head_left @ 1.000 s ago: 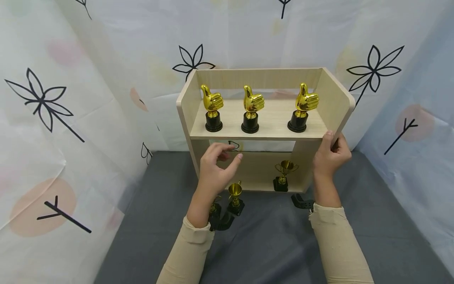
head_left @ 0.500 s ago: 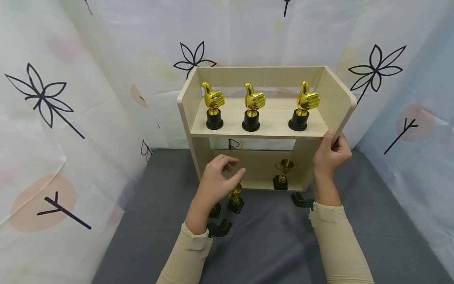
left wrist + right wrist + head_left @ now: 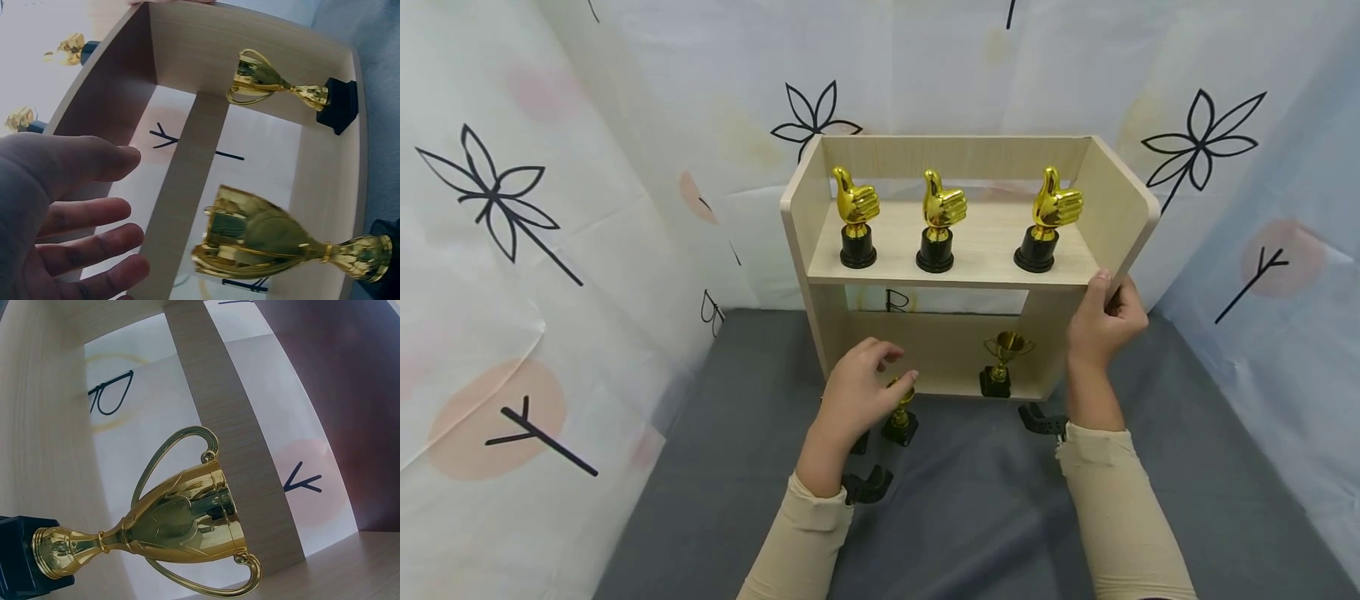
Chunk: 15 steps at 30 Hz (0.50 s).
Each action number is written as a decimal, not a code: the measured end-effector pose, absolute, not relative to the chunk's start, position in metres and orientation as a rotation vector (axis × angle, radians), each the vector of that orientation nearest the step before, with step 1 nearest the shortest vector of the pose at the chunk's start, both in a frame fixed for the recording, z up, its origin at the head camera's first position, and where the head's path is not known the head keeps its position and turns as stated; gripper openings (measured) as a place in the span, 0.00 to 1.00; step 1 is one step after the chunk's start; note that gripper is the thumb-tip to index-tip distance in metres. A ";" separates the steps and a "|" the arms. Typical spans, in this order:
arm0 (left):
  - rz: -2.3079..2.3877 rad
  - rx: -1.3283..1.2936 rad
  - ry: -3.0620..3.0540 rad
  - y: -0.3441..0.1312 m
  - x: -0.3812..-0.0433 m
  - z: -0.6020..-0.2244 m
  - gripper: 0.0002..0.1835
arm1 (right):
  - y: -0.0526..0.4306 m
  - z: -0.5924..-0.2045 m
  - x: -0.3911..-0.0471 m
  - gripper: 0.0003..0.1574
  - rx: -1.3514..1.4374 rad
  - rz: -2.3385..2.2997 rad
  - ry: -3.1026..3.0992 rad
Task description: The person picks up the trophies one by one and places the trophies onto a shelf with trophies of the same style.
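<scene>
A two-tier wooden shelf point(image 3: 955, 157) stands in front of me. My right hand point(image 3: 1099, 333) grips the front edge of its right side panel, thumb in front and fingers curled behind. In the head view my left hand point(image 3: 859, 400) hovers before the lower tier, thumb and fingers apart, holding nothing. A gold trophy cup point(image 3: 901, 427) on a black base stands just beyond it, partly covered by the thumb. Behind that wrist shows part of another black base point(image 3: 860, 443). One gold trophy cup point(image 3: 997, 375) stands on the lower tier at right; the right wrist view shows a two-handled cup point(image 3: 187, 519) closely.
On the upper tier stand a left thumbs-up trophy point(image 3: 857, 218), a middle thumbs-up trophy point(image 3: 937, 220) and a right thumbs-up trophy point(image 3: 1047, 220). Grey cloth point(image 3: 955, 517) covers the table. Patterned white fabric point(image 3: 625, 208) hangs behind and at the sides.
My left hand has come down and back from the upper tier's front edge to the level of the lower tier. The right hand keeps its grip. The view has shifted slightly.
</scene>
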<state>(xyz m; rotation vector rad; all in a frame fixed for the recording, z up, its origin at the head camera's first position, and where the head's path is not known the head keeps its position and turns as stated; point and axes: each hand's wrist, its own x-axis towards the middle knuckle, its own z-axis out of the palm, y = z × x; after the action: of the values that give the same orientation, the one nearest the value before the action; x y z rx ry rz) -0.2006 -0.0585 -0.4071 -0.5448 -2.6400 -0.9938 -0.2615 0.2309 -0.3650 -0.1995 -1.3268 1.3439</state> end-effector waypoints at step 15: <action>-1.006 -0.554 -2.691 -0.057 -0.195 -0.420 0.20 | 0.241 -0.376 -0.273 0.11 -0.204 1.344 -1.343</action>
<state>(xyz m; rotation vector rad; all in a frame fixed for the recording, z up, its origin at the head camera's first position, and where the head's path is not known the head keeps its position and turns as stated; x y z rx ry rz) -0.1954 -0.0573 -0.4200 -0.5540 -2.6911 -1.0057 -0.2726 0.2408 -0.3759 -0.2037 -1.3434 1.3443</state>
